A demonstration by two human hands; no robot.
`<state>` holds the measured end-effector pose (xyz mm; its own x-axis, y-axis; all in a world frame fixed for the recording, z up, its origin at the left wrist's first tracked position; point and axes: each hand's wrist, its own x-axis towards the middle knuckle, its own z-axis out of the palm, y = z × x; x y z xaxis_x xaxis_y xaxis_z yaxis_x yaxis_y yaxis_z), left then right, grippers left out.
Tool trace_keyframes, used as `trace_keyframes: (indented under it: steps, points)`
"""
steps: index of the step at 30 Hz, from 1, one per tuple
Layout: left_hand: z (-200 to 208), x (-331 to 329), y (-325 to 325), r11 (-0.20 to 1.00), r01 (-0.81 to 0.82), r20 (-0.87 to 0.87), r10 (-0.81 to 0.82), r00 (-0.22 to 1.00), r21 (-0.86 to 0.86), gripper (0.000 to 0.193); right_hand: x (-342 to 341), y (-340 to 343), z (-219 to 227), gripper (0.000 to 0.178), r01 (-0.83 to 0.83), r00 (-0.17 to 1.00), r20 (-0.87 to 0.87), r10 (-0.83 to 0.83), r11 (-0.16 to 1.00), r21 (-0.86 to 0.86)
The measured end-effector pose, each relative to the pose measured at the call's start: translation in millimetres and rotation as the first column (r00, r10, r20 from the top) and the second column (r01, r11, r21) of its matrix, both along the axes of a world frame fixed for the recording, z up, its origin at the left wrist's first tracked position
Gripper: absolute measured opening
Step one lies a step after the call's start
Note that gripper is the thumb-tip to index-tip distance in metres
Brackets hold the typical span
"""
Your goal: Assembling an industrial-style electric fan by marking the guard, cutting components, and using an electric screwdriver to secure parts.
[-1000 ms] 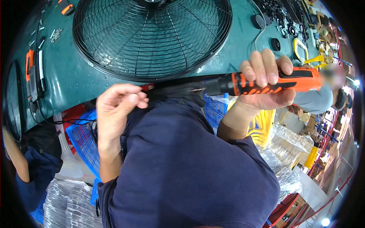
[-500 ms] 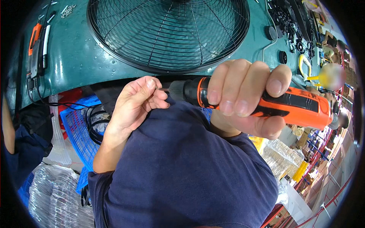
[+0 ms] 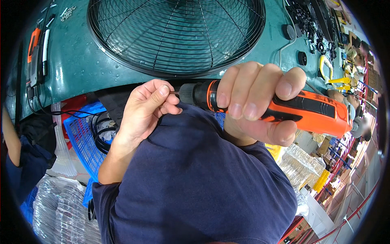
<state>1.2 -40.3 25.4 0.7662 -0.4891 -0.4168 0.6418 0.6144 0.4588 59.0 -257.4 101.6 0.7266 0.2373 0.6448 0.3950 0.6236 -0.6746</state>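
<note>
My right hand is wrapped round an orange and black cordless screwdriver, held sideways with its chuck toward the left. A thin bit sticks out of the chuck. Its tip meets the closed thumb and forefinger of my left hand. Whatever small piece those fingertips pinch is hidden; the other fingers curl loosely below. Both hands are in front of my dark blue shirt, close to the near edge of the green table. Just beyond them a round black wire fan guard lies on the table.
At the table's left lie an orange and black tool with cables and a small pile of screws. Black parts and a yellow-handled tool are at the right. A blue plastic basket stands below the table edge.
The screwdriver and my right hand have shifted slightly left, bringing the chuck closer to my left fingertips. Less of the bit shows. The table and fan guard sit slightly differently in view.
</note>
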Motion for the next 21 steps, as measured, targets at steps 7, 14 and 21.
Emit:
trace_keyframes:
  steps: [7,14,21]
  points:
    - [-3,-5,0,0.998,-0.053,0.041,0.054,0.998,-0.015,0.021,0,-5,-6,0.049,0.02,1.0,0.022,-0.02,1.0,0.008]
    - [-1,1,-10,0.997,0.005,-0.066,-0.01,0.998,-0.071,0.026,-5,-9,-4,0.046,0.032,0.998,0.046,-0.033,0.999,0.034]
    - [-9,6,-20,0.992,0.098,-0.089,-0.091,0.992,0.073,0.037,3,-11,-2,0.048,0.07,0.979,0.199,-0.052,0.994,-0.085]
